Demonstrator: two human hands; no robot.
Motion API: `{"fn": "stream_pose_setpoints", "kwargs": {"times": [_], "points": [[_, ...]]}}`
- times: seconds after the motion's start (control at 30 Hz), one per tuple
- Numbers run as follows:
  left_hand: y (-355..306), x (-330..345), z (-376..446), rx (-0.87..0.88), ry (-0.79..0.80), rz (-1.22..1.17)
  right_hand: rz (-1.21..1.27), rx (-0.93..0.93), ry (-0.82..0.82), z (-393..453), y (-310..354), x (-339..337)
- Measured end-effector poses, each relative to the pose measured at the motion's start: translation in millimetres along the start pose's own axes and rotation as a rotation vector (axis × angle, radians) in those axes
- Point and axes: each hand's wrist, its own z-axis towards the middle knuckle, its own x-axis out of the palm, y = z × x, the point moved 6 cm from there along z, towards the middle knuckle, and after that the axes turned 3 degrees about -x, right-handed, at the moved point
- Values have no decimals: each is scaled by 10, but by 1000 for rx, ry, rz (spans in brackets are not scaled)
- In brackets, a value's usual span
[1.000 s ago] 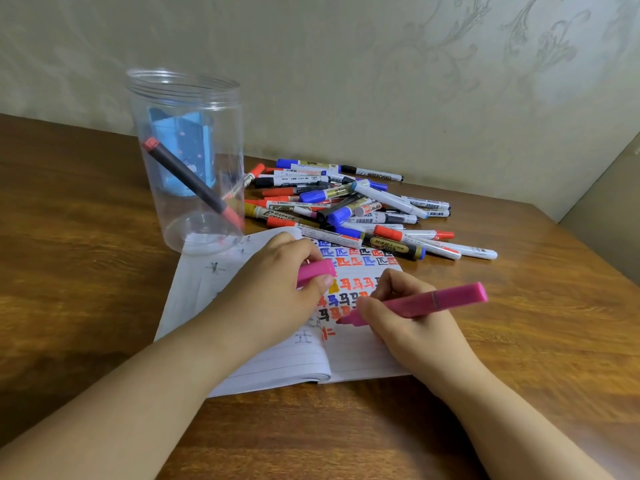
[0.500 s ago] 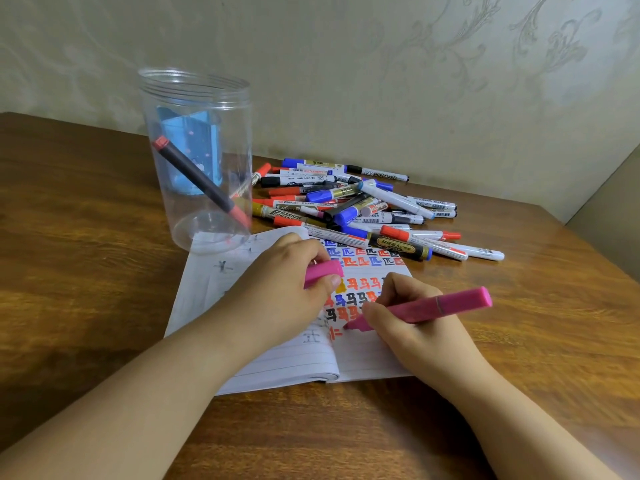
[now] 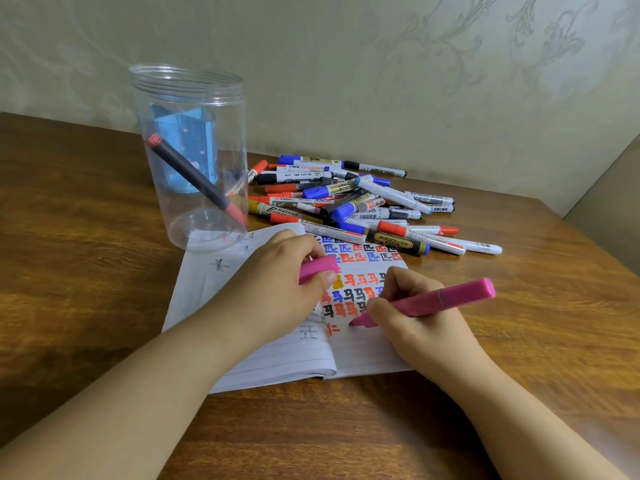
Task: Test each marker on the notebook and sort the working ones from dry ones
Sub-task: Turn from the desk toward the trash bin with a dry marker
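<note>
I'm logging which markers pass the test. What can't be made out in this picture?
- Head view: any mark from the pink marker; its tip meets the notebook beside the right hand.
- Page under the left hand, which grips the pink cap.
- Marker pile labels: mostly too small.

A gold-banded marker (image 3: 277, 212) reads "MARKER", and a white marker (image 3: 375, 169) apparently reads "WHITEBOARD".

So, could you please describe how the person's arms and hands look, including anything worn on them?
Both forearms are bare to the frame edge: no sleeves, gloves or watch. The left hand and right hand show no rings or bracelets on the parts visible. The nails in view look short and unpainted.
</note>
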Motion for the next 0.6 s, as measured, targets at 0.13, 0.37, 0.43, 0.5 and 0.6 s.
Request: {"fn": "stream_pose_setpoints", "kwargs": {"times": [0.13,0.37,0.43,0.5,0.6], "points": [[-14,-12,-8,9,11,-23,154,44,-60,0,-29,-33],[-94,10,-31,64,83,-71,564,153,-235,24,-55,-215],[-102,42,-39,69,104,-74,610,170,-224,23,-71,-236],[-109,65,-50,73,123,-83,638,162,-203,24,-83,-243],[-149,90,-74,93,165,-126,609,141,-150,37,-81,-226]]}}
